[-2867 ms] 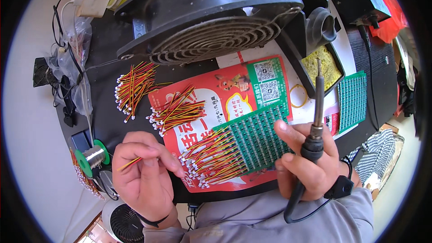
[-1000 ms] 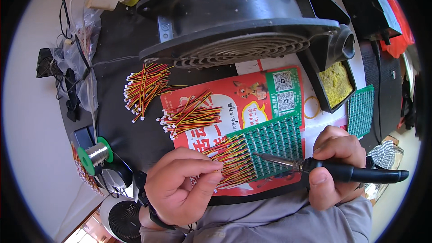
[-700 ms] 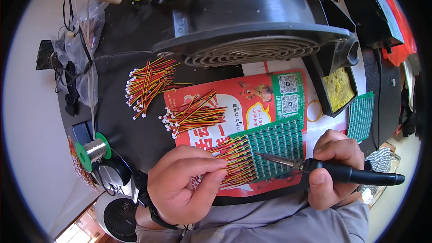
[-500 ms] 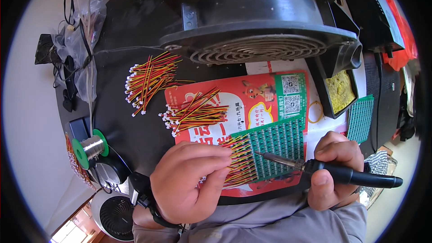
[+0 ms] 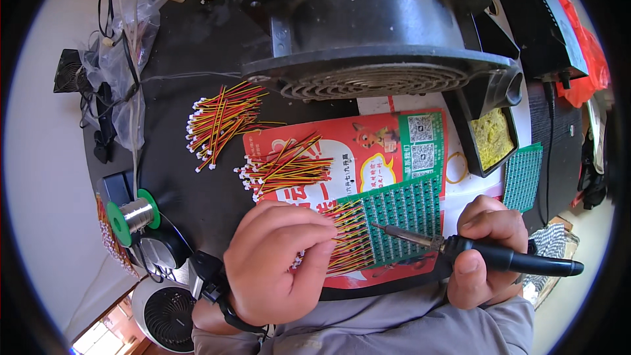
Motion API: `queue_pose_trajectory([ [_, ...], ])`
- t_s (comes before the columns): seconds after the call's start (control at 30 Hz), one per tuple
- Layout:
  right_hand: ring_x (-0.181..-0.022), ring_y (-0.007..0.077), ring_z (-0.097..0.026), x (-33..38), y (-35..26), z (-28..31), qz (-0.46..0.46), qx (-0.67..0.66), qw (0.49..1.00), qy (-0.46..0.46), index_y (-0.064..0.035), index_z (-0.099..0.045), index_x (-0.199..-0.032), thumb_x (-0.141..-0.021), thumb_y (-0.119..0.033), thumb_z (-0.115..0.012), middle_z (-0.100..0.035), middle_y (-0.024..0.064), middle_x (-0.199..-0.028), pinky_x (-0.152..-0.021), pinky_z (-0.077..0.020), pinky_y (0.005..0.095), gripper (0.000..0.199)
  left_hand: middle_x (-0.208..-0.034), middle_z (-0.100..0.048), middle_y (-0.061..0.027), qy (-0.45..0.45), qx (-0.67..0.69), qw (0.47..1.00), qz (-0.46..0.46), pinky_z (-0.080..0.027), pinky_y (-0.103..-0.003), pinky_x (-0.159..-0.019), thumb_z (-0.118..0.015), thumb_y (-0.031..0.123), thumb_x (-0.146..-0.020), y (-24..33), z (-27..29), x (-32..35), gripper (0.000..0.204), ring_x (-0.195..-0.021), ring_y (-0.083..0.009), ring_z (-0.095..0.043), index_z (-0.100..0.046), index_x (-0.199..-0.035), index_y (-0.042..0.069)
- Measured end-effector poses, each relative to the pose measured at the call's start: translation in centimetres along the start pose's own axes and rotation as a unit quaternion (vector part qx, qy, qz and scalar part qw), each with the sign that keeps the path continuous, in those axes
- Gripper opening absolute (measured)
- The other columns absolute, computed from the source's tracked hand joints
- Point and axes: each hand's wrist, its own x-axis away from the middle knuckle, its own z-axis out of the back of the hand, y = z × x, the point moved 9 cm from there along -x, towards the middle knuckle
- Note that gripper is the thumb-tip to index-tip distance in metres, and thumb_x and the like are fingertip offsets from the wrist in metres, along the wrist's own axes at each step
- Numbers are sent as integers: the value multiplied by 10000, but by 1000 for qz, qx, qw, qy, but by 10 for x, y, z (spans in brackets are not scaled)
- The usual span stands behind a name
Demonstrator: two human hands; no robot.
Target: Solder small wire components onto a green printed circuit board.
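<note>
My right hand (image 5: 490, 246) grips a black soldering iron (image 5: 536, 263). Its tip points left and meets, or hovers just over, the green circuit board panel (image 5: 411, 207) where a row of wires joins it. Beside that row, my left hand (image 5: 276, 260) is closed, thumb and forefinger pinched on a connector wire; its fingertips partly cover the wire. Red, black and yellow wires (image 5: 351, 240) stick out from the panel's left side, and white connectors on their far ends peek past my left hand. The panel lies on a red printed sheet (image 5: 289, 133).
Two heaps of loose connector wires (image 5: 223, 118) lie at left, one partly on the sheet. A large black fan (image 5: 374, 26) stands behind. A yellow sponge tray (image 5: 493, 138) and more green boards (image 5: 524, 177) are at right; a solder spool (image 5: 135, 215) is at left.
The view has shifted slightly, showing more of the table's far side. Both hands keep nearly the same pose, and the iron's tip stays at the row of wires.
</note>
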Motion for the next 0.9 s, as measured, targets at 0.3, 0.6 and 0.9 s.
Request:
queue_pose_trajectory([
  [0.3,-525,154,-538,3,1,3,-46,8,999,-24,40,-535,-973,-822,-156,-739,-583,110,-654,-483,-403,278,321,-890,-653,-140,-27,260,933,248,-490,-246,-707,-687,-80,-819,-14,1,8,118,-793,-147,-624,-662,-934,-81],
  [0.6,-533,154,-535,3,1,5,-35,7,999,-7,34,-536,-990,-831,-167,-741,-575,107,-655,-489,-406,283,329,-906,-632,-129,-20,106,990,91,-487,-261,-722,-649,-78,-854,8,2,-7,79,-801,-151,-611,-630,-927,-59],
  [0.9,-574,198,-593,2,-29,-5,194,15,974,-114,-12,-570,-1093,-803,-299,-821,-643,89,-739,-485,-474,286,479,-891,-605,-142,86,392,907,127,-510,-265,-626,-661,42,-915,-19,4,-4,140,-751,-170,-616,-544,-973,-8],
])
